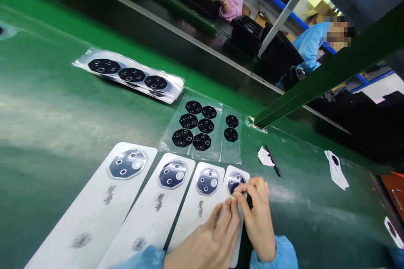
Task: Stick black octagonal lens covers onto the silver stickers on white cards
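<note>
Four long white panels (126,210) with rounded ends lie side by side, each with a shiny dark octagonal plate and dark printed characters. My right hand (259,218) reaches over the rightmost panel, thumb and forefinger pinched at the lower edge of its octagonal plate (234,180). Whatever sits between those fingertips is too small to make out. My left hand (211,235) rests on the panels just left of it, fingers extended and close together, tips touching the rightmost panel. The octagonal plate (207,181) on the neighbouring panel is just above my left hand.
Clear sheets (217,151) with several black octagonal pieces lie beyond the panels. A stack of similar sheets (172,92) is further left. A black pen (274,161) and crumpled white paper (265,156) lie right, near a green post (303,88). Two people work across the bench.
</note>
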`<state>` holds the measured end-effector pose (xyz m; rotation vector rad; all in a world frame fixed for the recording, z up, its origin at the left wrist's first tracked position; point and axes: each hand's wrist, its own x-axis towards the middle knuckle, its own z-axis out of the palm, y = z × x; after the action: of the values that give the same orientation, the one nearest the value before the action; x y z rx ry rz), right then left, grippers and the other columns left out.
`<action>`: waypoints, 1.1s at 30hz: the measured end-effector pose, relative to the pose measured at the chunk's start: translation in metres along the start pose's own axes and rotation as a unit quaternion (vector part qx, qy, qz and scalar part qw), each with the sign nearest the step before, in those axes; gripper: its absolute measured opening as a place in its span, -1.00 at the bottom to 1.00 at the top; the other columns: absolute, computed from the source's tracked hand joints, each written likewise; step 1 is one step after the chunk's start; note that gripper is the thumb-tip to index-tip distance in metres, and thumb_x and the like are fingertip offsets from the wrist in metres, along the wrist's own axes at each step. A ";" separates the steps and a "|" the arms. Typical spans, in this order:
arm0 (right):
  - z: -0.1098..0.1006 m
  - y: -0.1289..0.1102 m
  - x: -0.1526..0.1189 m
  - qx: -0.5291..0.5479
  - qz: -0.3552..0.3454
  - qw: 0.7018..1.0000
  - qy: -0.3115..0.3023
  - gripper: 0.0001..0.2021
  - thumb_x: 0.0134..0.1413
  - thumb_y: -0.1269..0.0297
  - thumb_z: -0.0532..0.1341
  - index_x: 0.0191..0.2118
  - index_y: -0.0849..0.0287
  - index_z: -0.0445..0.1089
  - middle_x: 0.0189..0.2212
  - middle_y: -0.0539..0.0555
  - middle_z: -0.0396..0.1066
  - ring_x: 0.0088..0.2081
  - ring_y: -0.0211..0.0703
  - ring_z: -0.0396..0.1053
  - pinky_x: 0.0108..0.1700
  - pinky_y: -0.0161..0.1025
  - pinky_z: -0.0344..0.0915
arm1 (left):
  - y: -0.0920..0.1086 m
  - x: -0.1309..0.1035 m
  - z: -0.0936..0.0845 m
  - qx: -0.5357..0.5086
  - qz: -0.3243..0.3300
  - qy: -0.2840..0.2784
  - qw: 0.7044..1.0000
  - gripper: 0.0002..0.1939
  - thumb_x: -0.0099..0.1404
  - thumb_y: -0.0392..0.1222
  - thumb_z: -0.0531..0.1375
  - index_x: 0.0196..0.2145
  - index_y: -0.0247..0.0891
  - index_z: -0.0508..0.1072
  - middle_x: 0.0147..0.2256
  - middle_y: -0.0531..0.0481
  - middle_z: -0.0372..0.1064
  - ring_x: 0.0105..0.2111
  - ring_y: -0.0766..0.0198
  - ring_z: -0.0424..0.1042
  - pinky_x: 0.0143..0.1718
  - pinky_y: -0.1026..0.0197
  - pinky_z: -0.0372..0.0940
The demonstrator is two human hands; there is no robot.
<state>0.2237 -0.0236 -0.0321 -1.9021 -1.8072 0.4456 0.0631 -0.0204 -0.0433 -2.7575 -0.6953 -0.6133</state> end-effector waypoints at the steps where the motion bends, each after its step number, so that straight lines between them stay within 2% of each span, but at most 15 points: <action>1: 0.002 0.000 0.002 -0.005 -0.001 1.000 0.008 -0.88 0.21 0.40 0.09 -0.36 0.10 0.28 -0.33 0.02 0.12 -0.22 -0.08 0.13 -0.16 -0.10 0.12 | 0.000 -0.001 0.000 -0.001 -0.002 0.002 1.000 -0.64 0.28 -0.31 -0.06 -0.08 -0.44 0.42 -0.09 -0.22 0.42 -0.07 0.11 0.39 -0.03 0.05 0.16; 11: 0.011 -0.009 0.019 -0.026 -0.033 0.998 0.037 -0.85 0.21 0.44 0.04 -0.36 0.10 0.26 -0.30 0.04 0.13 -0.22 -0.08 0.13 -0.14 -0.09 0.13 | 0.002 -0.002 0.006 -0.009 -0.007 0.008 1.000 -0.64 0.26 -0.34 -0.06 -0.10 -0.41 0.43 -0.12 -0.18 0.44 -0.07 0.11 0.40 -0.02 0.07 0.14; 14: 0.011 -0.008 0.027 -0.028 -0.044 0.998 0.021 -0.82 0.20 0.48 0.03 -0.37 0.11 0.27 -0.30 0.03 0.13 -0.21 -0.09 0.13 -0.12 -0.09 0.13 | 0.001 -0.001 0.003 -0.006 -0.009 0.007 1.000 -0.64 0.25 -0.35 -0.06 -0.10 -0.40 0.44 -0.13 -0.17 0.44 -0.09 0.13 0.41 -0.02 0.08 0.14; 18: 0.008 -0.003 0.029 -0.031 -0.034 0.998 0.044 -0.88 0.20 0.43 0.06 -0.34 0.11 0.27 -0.30 0.03 0.10 -0.19 -0.08 0.13 -0.11 -0.09 0.14 | 0.001 -0.002 0.003 0.000 -0.009 0.010 1.000 -0.64 0.26 -0.33 -0.06 -0.10 -0.41 0.43 -0.11 -0.18 0.43 -0.08 0.13 0.40 -0.03 0.09 0.14; 22: 0.008 -0.004 0.028 -0.037 -0.052 0.998 0.016 -0.83 0.20 0.46 0.05 -0.38 0.11 0.27 -0.30 0.03 0.11 -0.20 -0.09 0.13 -0.13 -0.11 0.15 | 0.002 -0.002 0.004 -0.003 -0.001 0.000 1.000 -0.64 0.29 -0.27 -0.06 -0.08 -0.41 0.42 -0.09 -0.19 0.42 -0.07 0.12 0.39 -0.03 0.06 0.13; 26: 0.008 -0.007 0.029 -0.059 -0.064 0.994 0.066 -0.86 0.19 0.44 0.07 -0.37 0.12 0.29 -0.31 0.04 0.11 -0.23 -0.09 0.13 -0.17 -0.12 0.16 | 0.002 -0.001 0.002 -0.001 -0.007 -0.010 1.000 -0.65 0.27 -0.27 -0.02 -0.07 -0.42 0.42 -0.08 -0.22 0.41 -0.06 0.10 0.38 -0.02 0.05 0.13; 30: 0.006 -0.007 0.033 -0.078 -0.095 0.992 0.040 -0.81 0.18 0.48 0.06 -0.42 0.13 0.30 -0.33 0.04 0.12 -0.26 -0.11 0.13 -0.20 -0.14 0.16 | 0.001 -0.001 0.000 -0.011 -0.007 -0.009 1.000 -0.67 0.26 -0.27 -0.01 -0.10 -0.41 0.43 -0.09 -0.22 0.41 -0.06 0.10 0.38 -0.02 0.05 0.13; 33: 0.004 -0.006 0.034 -0.097 -0.111 0.987 0.065 -0.85 0.18 0.44 0.07 -0.38 0.12 0.32 -0.33 0.05 0.10 -0.26 -0.10 0.13 -0.21 -0.13 0.16 | 0.001 -0.002 0.001 -0.009 -0.010 -0.010 1.000 -0.67 0.27 -0.29 -0.02 -0.12 -0.42 0.44 -0.08 -0.23 0.40 -0.05 0.10 0.37 -0.03 0.05 0.13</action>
<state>0.2189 0.0105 -0.0293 -1.7781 -2.0053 0.0707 0.0627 -0.0220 -0.0448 -2.7805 -0.7274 -0.6003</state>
